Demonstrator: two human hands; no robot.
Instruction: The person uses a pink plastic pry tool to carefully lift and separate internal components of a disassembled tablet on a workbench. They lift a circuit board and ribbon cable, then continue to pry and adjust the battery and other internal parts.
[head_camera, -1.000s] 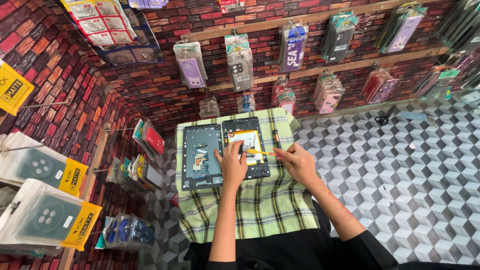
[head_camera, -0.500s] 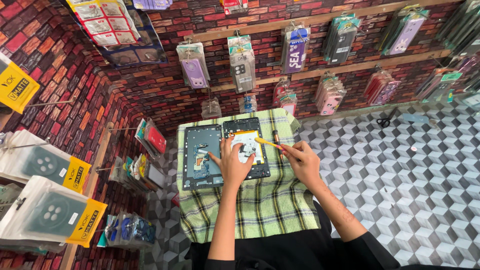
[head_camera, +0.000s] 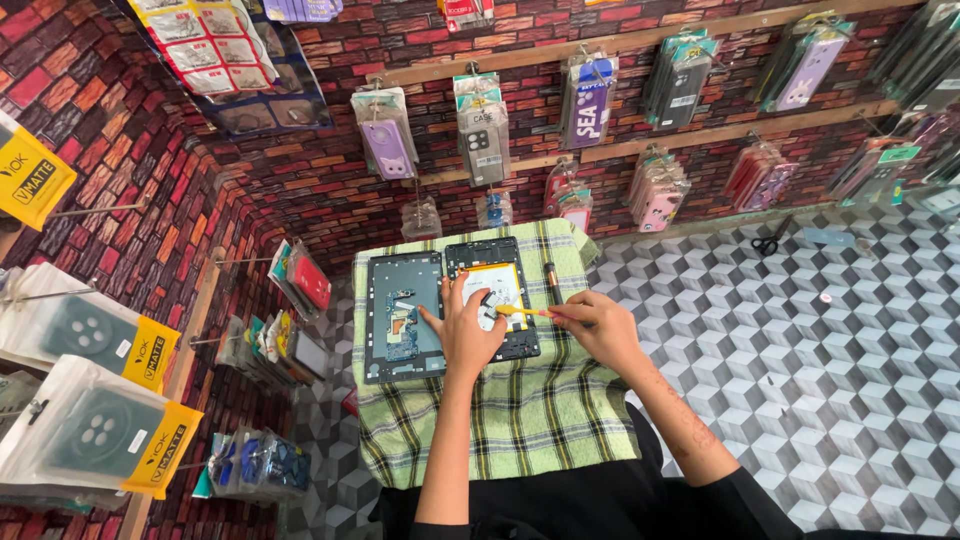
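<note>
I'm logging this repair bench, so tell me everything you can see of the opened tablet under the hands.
The opened tablet is a dark, flat rectangle lying face down on the green checked cloth, its back removed. Inside shows a large white-and-yellow panel, probably the battery, framed by dark edges. Its grey back cover lies beside it on the left, close enough that I cannot tell if they touch. The left hand rests on its lower part; the right hand points a yellow tool at the panel.
</note>
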